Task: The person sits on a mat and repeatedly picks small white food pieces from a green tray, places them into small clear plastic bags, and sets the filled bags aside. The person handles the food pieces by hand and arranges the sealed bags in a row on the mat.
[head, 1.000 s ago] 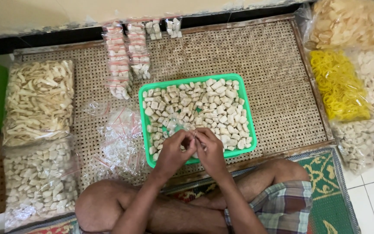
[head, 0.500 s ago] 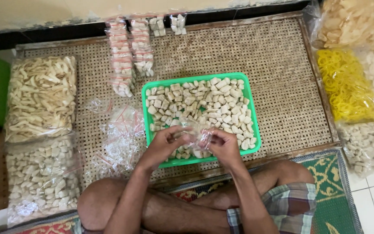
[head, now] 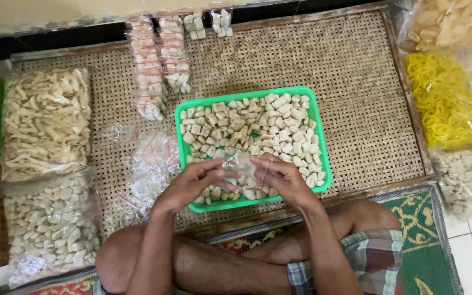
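Head view: left hand (head: 192,183), right hand (head: 282,177) apparently pinching small clear bag (head: 241,166).

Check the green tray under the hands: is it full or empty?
Full. The green tray is covered nearly rim to rim with pale cracker pieces; both hands hold a small clear bag above it.

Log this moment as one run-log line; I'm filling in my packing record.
left hand: holds small clear bag | right hand: holds same bag | below: green tray of pale crackers
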